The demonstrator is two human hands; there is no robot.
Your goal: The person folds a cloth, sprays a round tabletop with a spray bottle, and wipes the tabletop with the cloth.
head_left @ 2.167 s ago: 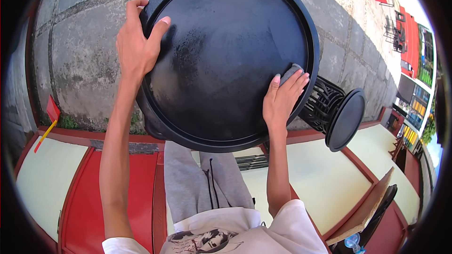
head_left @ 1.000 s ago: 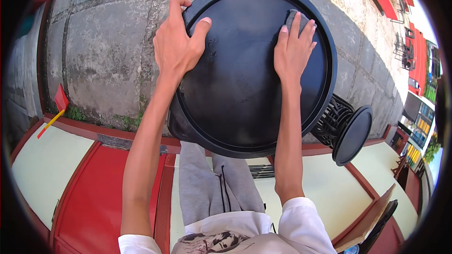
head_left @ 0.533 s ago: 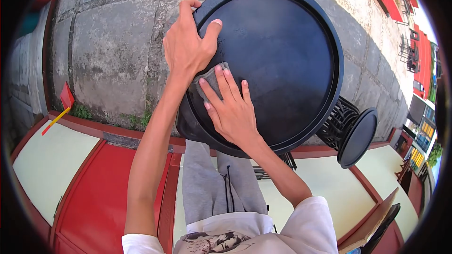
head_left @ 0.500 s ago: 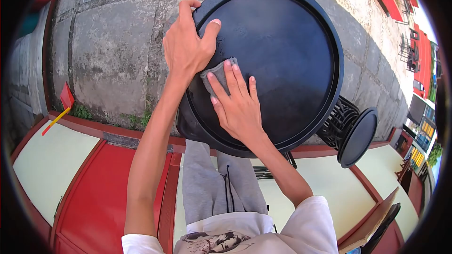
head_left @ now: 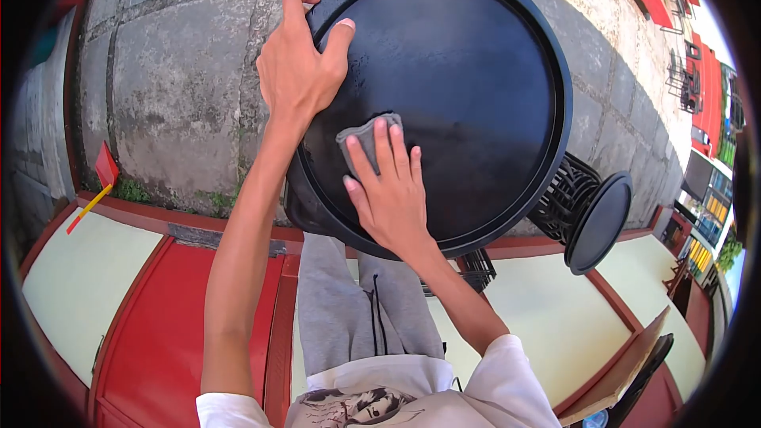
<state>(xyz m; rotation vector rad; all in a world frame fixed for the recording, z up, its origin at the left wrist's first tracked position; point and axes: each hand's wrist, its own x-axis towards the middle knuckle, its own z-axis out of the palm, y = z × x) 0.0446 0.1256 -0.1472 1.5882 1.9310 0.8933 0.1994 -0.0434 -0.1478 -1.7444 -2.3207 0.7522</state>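
Observation:
A large round black tabletop (head_left: 476, 111) with a raised rim fills the middle of the view. My left hand (head_left: 301, 71) is closed around its left rim, thumb on top and fingers over the outer edge, their tips partly hidden. A folded grey cloth (head_left: 366, 139) lies on the black surface, left of its centre. My right hand (head_left: 394, 198) presses that cloth flat under its fingers, which cover part of it. Damp-looking specks show on the surface near my left thumb.
A smaller round black table or stool (head_left: 600, 223) with a slatted base stands to the right. Paving slabs (head_left: 174, 103) surround the table. Behind me are a red door (head_left: 186, 309) and a pale wall (head_left: 547, 293). A red-and-yellow tool (head_left: 105, 166) sits at left.
My right hand and the cloth have slid a little toward me across the surface. My left hand stays on the rim; the whole view has shifted slightly.

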